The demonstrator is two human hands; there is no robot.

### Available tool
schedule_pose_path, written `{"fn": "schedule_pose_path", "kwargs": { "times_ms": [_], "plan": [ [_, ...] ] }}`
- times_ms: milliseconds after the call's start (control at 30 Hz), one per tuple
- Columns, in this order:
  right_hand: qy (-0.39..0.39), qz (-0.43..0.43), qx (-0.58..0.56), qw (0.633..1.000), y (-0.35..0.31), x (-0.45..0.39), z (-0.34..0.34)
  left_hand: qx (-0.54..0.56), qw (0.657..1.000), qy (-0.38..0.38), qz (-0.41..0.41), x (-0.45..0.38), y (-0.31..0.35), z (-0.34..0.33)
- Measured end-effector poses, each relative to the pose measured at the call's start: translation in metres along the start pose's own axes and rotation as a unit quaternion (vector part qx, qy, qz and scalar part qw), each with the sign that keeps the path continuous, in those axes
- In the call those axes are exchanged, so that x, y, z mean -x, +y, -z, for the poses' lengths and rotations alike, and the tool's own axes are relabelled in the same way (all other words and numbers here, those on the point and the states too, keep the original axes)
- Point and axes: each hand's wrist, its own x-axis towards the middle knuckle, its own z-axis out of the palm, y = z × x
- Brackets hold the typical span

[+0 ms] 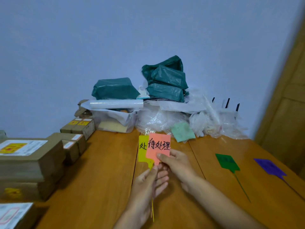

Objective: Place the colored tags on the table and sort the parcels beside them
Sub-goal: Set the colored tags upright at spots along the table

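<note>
Above the wooden table (99,171) I hold two tags upright. The pink tag (159,147), with black handwriting, overlaps the yellow tag (142,148) behind it. My right hand (177,162) pinches the pink tag's lower right corner. My left hand (151,179) grips both tags at their stems, and the yellow tail hangs below it. A green tag (227,162) and a purple tag (269,168) lie flat on the table to the right. Brown cardboard parcels (31,159) are stacked at the left. Green bagged parcels (166,80) sit on a pile at the back.
A clear plastic bin (115,119), bubble wrap (158,121) and loose plastic bags crowd the back against the blue wall. A pale green cloth (182,132) lies before them. A white router with black antennas (228,111) stands at back right, near a wooden door (287,113).
</note>
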Motion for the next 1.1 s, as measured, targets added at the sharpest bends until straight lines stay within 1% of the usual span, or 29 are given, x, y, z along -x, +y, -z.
{"fn": "schedule_pose_path", "kwargs": {
  "times_ms": [133,233,300,367,500,633,700,800,900,967,1000,1033,1067,1100],
  "plan": [
    [0.026,-0.013,0.001,1.000,0.003,-0.015,-0.010,0.000,1.000,0.010,-0.008,0.004,0.011,0.018],
    [0.048,-0.035,-0.037,0.998,0.000,-0.029,-0.011,-0.005,1.000,0.013,-0.013,0.005,0.017,0.033],
    [0.072,-0.050,-0.058,0.994,-0.005,-0.037,-0.006,0.001,0.999,0.031,-0.014,0.005,0.018,0.044],
    [0.103,-0.054,-0.045,0.992,-0.004,-0.050,0.000,0.002,0.999,0.037,-0.022,0.005,0.021,0.055],
    [0.140,-0.075,0.043,0.986,0.018,-0.082,0.016,0.009,0.998,0.051,-0.030,-0.002,0.032,0.066],
    [0.165,-0.097,0.144,0.971,0.048,-0.101,0.020,0.007,0.997,0.063,-0.037,-0.005,0.041,0.072],
    [0.177,-0.095,0.229,0.952,0.063,-0.105,0.023,-0.004,0.997,0.067,-0.038,-0.006,0.044,0.075],
    [0.179,-0.080,0.356,0.914,0.072,-0.103,0.024,-0.012,0.996,0.083,-0.036,-0.008,0.045,0.081],
    [0.192,-0.051,0.435,0.878,0.076,-0.105,0.022,-0.025,0.995,0.091,-0.036,-0.009,0.045,0.085],
    [0.192,-0.037,0.466,0.863,0.070,-0.101,0.019,-0.025,0.995,0.092,-0.036,-0.007,0.046,0.086],
    [0.207,-0.013,0.467,0.859,0.067,-0.099,0.015,-0.024,0.995,0.093,-0.038,-0.006,0.047,0.087],
    [0.224,0.021,0.448,0.866,0.063,-0.094,0.008,-0.025,0.994,0.094,-0.040,-0.005,0.048,0.087],
    [0.224,0.049,0.396,0.889,0.054,-0.086,-0.005,-0.028,0.994,0.095,-0.043,-0.004,0.048,0.088],
    [0.191,0.048,0.314,0.929,0.044,-0.077,-0.020,-0.029,0.994,0.095,-0.046,-0.004,0.048,0.088]
  ]
}}
